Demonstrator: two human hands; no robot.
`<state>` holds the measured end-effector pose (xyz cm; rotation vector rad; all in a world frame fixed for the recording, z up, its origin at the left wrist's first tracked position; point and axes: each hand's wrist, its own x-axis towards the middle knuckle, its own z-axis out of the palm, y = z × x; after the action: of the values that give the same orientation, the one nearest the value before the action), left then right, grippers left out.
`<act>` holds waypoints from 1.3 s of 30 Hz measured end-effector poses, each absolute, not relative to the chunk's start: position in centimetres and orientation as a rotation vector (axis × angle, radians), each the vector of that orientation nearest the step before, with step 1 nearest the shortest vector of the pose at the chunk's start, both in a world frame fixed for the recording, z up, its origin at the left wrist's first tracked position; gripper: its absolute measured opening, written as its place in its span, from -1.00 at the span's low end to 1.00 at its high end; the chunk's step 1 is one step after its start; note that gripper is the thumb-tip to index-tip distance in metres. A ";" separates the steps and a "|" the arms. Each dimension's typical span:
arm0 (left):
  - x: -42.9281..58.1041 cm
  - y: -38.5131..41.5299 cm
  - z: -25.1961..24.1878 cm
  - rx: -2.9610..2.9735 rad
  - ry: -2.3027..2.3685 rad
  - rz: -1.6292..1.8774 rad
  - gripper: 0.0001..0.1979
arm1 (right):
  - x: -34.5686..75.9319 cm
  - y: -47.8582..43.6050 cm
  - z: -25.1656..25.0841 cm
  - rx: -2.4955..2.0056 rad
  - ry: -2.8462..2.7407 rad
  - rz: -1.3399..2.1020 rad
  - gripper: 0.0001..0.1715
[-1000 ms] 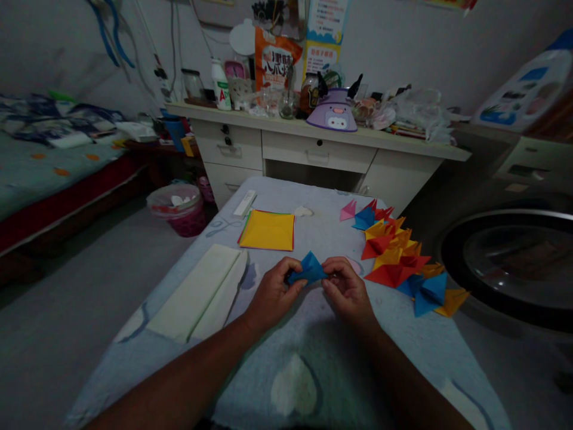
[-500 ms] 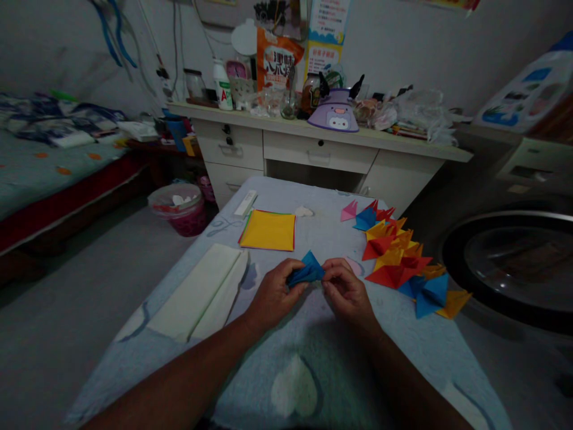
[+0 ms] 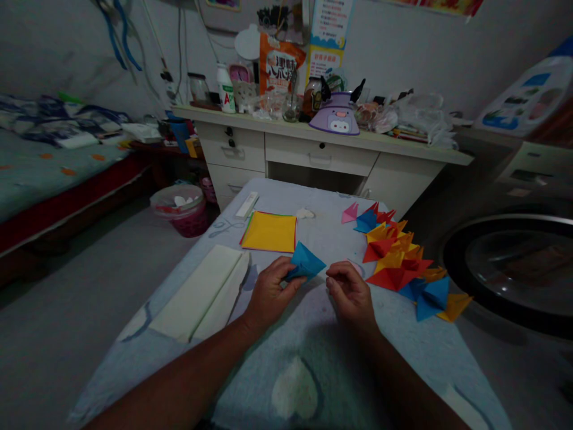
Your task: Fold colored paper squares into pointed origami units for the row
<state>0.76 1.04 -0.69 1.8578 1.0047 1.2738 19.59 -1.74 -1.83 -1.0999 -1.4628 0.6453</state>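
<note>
A folded blue paper piece (image 3: 308,263) is pinched between the thumb and fingers of my left hand (image 3: 274,289), above the cloth-covered table. Just to its right, my right hand (image 3: 351,294) has its fingers curled together, a small gap away from the paper's pointed tip; nothing shows between them. Beyond my left hand lies a stack of square paper (image 3: 270,232), yellow on top. On the right side of the table stand several folded paper figures (image 3: 394,254) in red, yellow, orange, blue and pink.
A pale folded sheet (image 3: 203,292) lies left of my left arm. A small white box (image 3: 246,205) and a crumpled white scrap (image 3: 305,213) are farther back. Behind the table stands a cluttered desk (image 3: 322,149); a washing machine (image 3: 528,197) is at the right, a pink bin (image 3: 185,218) at the left.
My right hand has come off the blue paper and moved slightly right. The blue paper has turned in my left hand and shows a broader face. The view has shifted slightly.
</note>
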 end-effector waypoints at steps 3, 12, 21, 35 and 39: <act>0.8 1.1 -0.6 1.790 1.037 1.263 -0.92 | 19.6 -1.9 -1.4 -1.088 -1.558 0.550 -0.83; 1.0 1.2 -1.5 1.459 1.013 1.236 -0.85 | 19.2 -2.3 -0.9 -1.074 -1.639 0.549 -0.64; 1.0 1.2 -1.5 1.412 1.019 1.186 -0.81 | 19.1 -2.2 -1.0 -1.065 -1.687 0.588 -0.52; 0.9 1.1 -1.0 1.653 0.919 1.293 -0.91 | 19.1 -2.3 -1.0 -1.019 -1.701 0.594 -0.50; 0.7 1.1 -1.2 1.775 0.893 1.338 -0.92 | 19.1 -2.4 -0.9 -1.012 -1.715 0.586 -0.49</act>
<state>0.67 1.13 -1.22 1.7751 0.8925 1.3384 19.06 -2.41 -0.94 -1.0115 -1.7151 0.5861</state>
